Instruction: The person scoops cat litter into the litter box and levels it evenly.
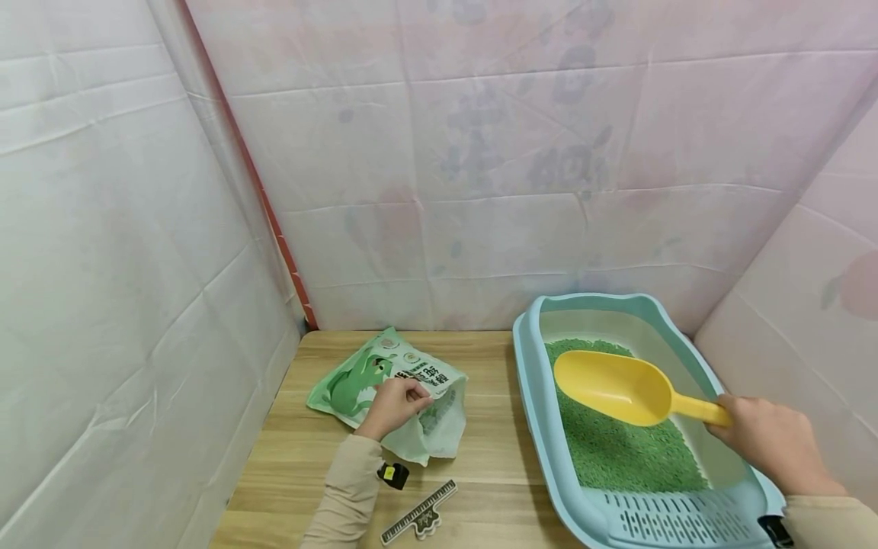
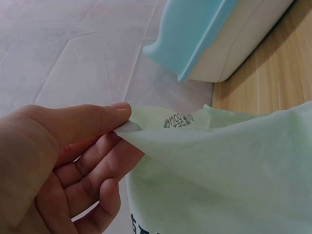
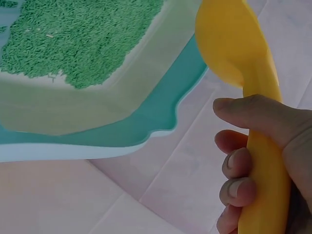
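Note:
My left hand point(image 1: 392, 408) pinches the edge of the open mouth of a pale green bag point(image 1: 357, 385) with a green cartoon animal printed on it. The left wrist view has the thumb and fingers on that bag edge point(image 2: 219, 165). In my right hand point(image 1: 775, 441) is the handle of a yellow scoop point(image 1: 610, 385), its bowl bare inside and held over a blue litter box point(image 1: 533, 404). Green pellet litter point(image 1: 638, 457) covers much of the box's floor. Curled fingers and thumb wrap the scoop's handle point(image 3: 265, 195) in the right wrist view.
A black-and-white ruler-shaped clip point(image 1: 420, 515) lies on the wooden table point(image 1: 490, 488) near the front. The litter box has a slotted ledge point(image 1: 672, 522) at its near end. Pale fabric walls point(image 1: 480, 191) enclose the table at the back and both sides.

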